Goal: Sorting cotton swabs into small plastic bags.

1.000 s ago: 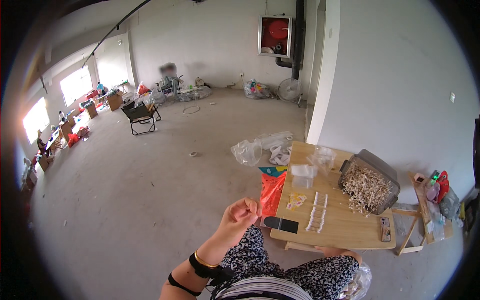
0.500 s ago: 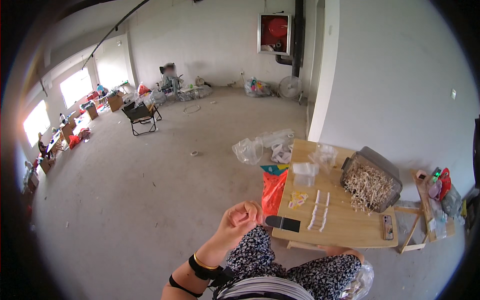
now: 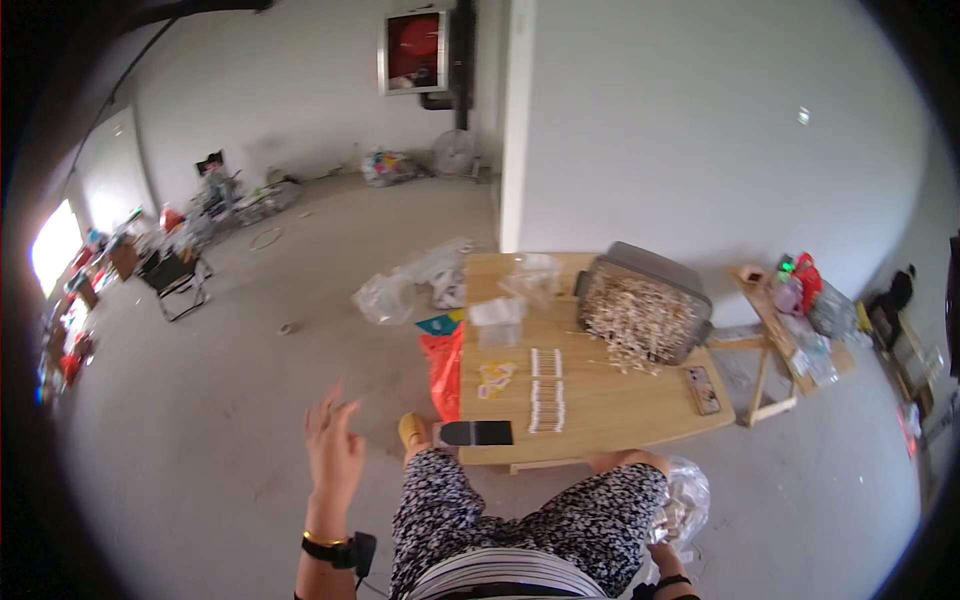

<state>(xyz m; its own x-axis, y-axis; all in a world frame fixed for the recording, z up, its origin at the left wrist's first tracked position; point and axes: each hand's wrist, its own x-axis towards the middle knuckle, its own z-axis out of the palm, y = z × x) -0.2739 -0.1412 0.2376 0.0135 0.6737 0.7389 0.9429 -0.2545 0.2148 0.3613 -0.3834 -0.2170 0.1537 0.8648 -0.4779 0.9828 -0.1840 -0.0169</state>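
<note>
My left hand (image 3: 335, 440) is raised over the floor, left of the table, its slightly blurred fingers apart and holding nothing. My right hand (image 3: 664, 562) is low by my right knee, beside a clear plastic bag (image 3: 688, 505); its fingers are mostly hidden. On the wooden table (image 3: 640, 410), cotton swabs (image 3: 547, 390) lie side by side in a ladder-like column. A grey plastic bin (image 3: 640, 258) is tipped toward me, with a heap of loose swabs (image 3: 640, 315) spilling over its lip. At the near left corner lies a flat black strip (image 3: 478, 432) with a grey end.
Clear plastic pouches (image 3: 498, 320), yellow-and-white packets (image 3: 495, 379) and a phone (image 3: 703, 390) are on the table. An orange-red bag (image 3: 443, 370) hangs at its left edge. A small wooden stand (image 3: 775, 330) is to the right; a folding chair (image 3: 172, 283) stands far left.
The view has swung right. My left hand has moved left from the strip and opened from a pinch. My right hand has come into view; the swab column now shows its sticks clearly.
</note>
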